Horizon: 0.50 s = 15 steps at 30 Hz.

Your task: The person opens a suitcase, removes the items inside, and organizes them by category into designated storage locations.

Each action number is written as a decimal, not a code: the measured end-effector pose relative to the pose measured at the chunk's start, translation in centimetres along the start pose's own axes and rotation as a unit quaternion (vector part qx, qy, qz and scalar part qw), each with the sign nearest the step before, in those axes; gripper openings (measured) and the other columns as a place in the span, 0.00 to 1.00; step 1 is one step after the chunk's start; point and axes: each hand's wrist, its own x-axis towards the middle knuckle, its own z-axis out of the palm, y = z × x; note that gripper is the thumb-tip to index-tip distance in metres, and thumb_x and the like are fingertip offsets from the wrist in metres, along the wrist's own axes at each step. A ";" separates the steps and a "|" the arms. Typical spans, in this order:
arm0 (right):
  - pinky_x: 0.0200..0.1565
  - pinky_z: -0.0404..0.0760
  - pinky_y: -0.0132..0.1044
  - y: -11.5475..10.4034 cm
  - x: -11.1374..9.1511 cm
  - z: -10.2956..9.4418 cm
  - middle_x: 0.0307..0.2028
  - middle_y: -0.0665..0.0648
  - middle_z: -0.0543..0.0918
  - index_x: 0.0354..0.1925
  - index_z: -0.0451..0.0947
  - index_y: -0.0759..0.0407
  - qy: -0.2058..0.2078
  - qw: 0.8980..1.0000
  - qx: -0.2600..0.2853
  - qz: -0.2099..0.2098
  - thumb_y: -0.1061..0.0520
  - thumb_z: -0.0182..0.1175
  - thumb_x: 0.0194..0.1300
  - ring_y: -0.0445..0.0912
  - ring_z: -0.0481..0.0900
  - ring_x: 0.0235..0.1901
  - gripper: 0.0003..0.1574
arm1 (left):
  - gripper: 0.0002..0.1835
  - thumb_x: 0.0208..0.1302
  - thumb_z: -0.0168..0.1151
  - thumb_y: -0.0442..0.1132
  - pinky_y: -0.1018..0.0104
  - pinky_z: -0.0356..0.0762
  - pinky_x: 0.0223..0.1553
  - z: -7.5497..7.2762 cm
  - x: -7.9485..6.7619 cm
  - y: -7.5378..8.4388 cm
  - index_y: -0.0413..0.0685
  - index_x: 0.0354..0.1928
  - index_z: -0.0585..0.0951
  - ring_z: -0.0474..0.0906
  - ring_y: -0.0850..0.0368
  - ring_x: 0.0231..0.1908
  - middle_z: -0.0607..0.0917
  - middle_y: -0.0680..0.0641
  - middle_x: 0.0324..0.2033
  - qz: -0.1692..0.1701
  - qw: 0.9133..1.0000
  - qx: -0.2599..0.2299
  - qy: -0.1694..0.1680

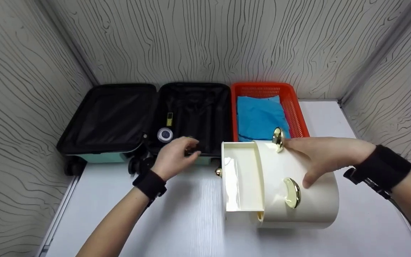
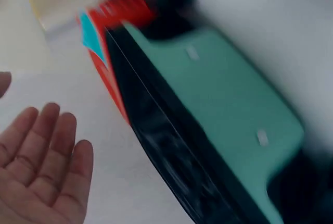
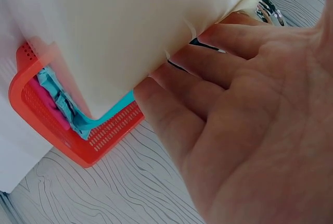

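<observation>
In the head view my left hand (image 1: 175,157) hovers over the near edge of the open suitcase (image 1: 200,98). The left wrist view shows its fingers (image 2: 62,146) fairly straight and nothing in them. A glossy white drawer box (image 1: 312,210) with curved sides and gold-trimmed handles (image 1: 293,192) lies at the right. Its shallow drawer (image 1: 241,178) is pulled out toward the left, with a gold knob (image 1: 218,172). My right hand (image 1: 326,155) rests on the box, thumb on the curved surface; in the right wrist view its straight fingers (image 3: 182,99) touch the box's edge.
Inside the suitcase lie a round white-rimmed item (image 1: 165,135) and a small yellow item (image 1: 170,119). The suitcase's other black-lined half (image 1: 112,117) lies left. Behind the box stands a red basket (image 1: 296,107) with blue cloth (image 1: 260,116). Patterned walls (image 1: 205,39) enclose the white table (image 1: 191,228).
</observation>
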 end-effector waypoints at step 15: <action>0.55 0.77 0.50 -0.1 0.1 0.0 0.58 0.53 0.76 0.74 0.62 0.61 0.001 1.000 -0.003 -0.002 0.41 0.84 0.43 0.48 0.76 0.52 0.68 | 0.09 0.71 0.64 0.40 0.53 0.82 0.40 1.4 8.6 -3.5 0.44 0.34 0.87 0.82 0.48 0.31 0.86 0.46 0.29 -0.170 0.966 0.093 -0.173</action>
